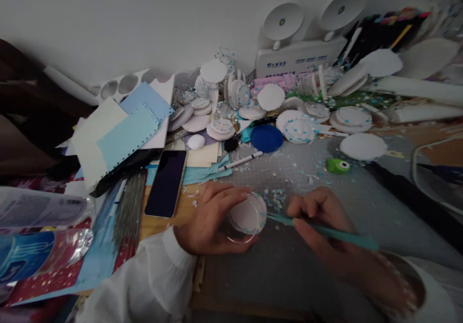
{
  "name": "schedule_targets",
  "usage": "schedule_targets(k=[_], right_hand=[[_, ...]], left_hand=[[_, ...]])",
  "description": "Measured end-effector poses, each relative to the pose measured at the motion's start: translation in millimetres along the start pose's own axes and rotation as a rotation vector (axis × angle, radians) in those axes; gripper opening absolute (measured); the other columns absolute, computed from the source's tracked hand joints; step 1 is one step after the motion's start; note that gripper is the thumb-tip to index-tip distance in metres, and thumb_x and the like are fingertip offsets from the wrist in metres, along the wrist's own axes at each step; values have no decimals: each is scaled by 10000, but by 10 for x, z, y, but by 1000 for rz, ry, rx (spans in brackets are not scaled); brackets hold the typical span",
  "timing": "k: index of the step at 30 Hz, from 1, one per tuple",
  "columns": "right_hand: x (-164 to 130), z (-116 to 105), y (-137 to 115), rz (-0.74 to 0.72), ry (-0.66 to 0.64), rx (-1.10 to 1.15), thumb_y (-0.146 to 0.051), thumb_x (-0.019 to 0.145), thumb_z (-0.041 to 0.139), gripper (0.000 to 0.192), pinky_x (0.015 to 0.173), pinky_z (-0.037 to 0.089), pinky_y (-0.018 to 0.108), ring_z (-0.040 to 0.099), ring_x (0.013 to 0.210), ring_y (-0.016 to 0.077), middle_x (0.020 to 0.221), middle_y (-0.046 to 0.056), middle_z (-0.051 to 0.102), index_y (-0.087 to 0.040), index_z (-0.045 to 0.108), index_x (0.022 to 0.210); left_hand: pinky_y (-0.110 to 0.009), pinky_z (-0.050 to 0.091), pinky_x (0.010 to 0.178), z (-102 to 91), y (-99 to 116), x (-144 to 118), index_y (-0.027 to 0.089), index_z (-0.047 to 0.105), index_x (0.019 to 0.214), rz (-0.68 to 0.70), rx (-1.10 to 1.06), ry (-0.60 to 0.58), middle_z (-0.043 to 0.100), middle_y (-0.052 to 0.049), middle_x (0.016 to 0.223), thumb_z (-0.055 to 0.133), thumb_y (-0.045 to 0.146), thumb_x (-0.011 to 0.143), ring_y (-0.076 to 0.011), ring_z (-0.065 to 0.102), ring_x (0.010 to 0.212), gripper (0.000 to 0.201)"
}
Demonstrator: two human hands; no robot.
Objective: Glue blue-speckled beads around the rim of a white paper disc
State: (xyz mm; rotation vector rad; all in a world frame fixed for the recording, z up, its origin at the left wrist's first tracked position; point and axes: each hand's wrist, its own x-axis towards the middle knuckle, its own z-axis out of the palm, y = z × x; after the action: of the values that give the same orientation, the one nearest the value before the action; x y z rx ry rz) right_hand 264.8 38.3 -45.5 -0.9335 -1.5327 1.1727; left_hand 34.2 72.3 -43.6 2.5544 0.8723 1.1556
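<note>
My left hand [210, 219] grips a small clear round dish [248, 217] with a white disc inside, holding it on the grey mat [289, 265]. In my right hand [325, 221] is a thin teal tool [325, 231], its tip touching the dish's right edge. Tiny blue and white paper bits [271, 197] lie scattered just behind the dish.
A dark phone [166, 183] lies left of my hands. Behind it are blue and cream paper sheets [126, 134], a white pen [240, 161], a blue lid [266, 137], a green frog-eyed punch [338, 165] and heaps of white discs [300, 127]. Packets [39, 245] crowd the left edge.
</note>
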Motion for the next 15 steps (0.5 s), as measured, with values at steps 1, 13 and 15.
schedule_targets(k=[1,13,15], right_hand=[[-6,7,6,-58,3,-35,-82,883,460,205,511,378,234,434,602,112,778,-18,482,-258,355,881],[-38,84,-43,-412,-119,-414,-32,726,519,295,509,361,283,448,557,133,604,-31,508,-229,302,692],[-43,111,-28,-435,-89,-455,-38,728,519,294,495,345,281,433,545,132,593,-29,497,-233,300,699]], left_hand=[[-395,469,834,-2,8,1,184,440,1256,8,32,11,688,-121,1084,779,388,643,-263,630,981,730],[-368,460,780,-36,68,55,100,574,1143,77,126,-24,663,-124,962,737,462,676,-248,638,878,612],[-367,456,776,-35,74,63,96,581,1135,81,130,-24,665,-125,956,732,467,682,-246,638,873,605]])
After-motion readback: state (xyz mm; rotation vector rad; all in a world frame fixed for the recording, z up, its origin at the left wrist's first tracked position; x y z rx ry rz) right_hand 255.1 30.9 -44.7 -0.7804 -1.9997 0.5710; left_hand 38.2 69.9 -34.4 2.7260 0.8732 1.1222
